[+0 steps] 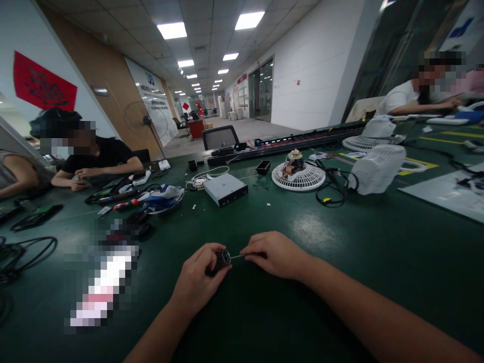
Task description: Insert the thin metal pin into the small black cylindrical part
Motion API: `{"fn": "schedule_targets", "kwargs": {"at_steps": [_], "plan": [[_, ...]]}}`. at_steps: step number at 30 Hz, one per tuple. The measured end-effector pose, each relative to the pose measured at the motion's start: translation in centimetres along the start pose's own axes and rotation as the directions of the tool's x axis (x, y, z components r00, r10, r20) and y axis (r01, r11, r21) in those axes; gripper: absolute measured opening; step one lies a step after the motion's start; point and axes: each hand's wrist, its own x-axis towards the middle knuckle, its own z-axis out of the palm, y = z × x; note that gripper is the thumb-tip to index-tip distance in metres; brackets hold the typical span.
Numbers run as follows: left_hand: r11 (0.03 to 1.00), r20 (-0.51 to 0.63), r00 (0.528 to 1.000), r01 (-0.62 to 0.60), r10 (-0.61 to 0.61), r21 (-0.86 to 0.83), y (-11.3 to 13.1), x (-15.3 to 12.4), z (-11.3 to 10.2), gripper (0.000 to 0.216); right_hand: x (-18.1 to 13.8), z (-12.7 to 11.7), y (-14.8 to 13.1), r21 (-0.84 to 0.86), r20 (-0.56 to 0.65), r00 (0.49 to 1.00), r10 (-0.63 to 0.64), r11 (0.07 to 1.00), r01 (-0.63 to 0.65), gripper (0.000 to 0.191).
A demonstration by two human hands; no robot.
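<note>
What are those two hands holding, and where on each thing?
The left hand grips a dark cylindrical part around its side; the right hand pinches a thin rod toward the end away from that part.

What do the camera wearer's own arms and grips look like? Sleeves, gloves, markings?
Left grip and right grip are bare human hands: no gloves, no rings visible. Left arm and right arm show no sleeves, watch, bands, cables or clear markings in frame.
</note>
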Motion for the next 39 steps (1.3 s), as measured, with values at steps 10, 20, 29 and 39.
{"fn": "schedule_targets", "kwargs": {"at_steps": [10,20,29,39], "plan": [[1.000,0.080,0.997,-0.006,0.005,0.012,-0.26,-0.20,0.43,0.031,-0.17,0.12,-0.51,-0.064,0.028,0.999,-0.035,0.997,0.036,0.026],[1.000,0.136,0.991,0.005,-0.008,0.026,0.19,0.06,0.42,0.026,0.08,0.53,-0.04,0.088,0.058,0.997,0.053,0.994,-0.058,0.023],[0.999,0.190,0.982,0.000,-0.007,0.041,0.14,-0.02,0.49,0.026,-0.02,0.52,-0.68,0.005,0.056,0.992,0.113,0.993,-0.114,0.019],[0.998,0.182,0.983,-0.027,0.015,0.064,0.12,0.06,0.48,0.027,0.01,0.66,-0.67,-0.004,0.031,0.987,0.161,0.987,-0.161,0.019]]}}
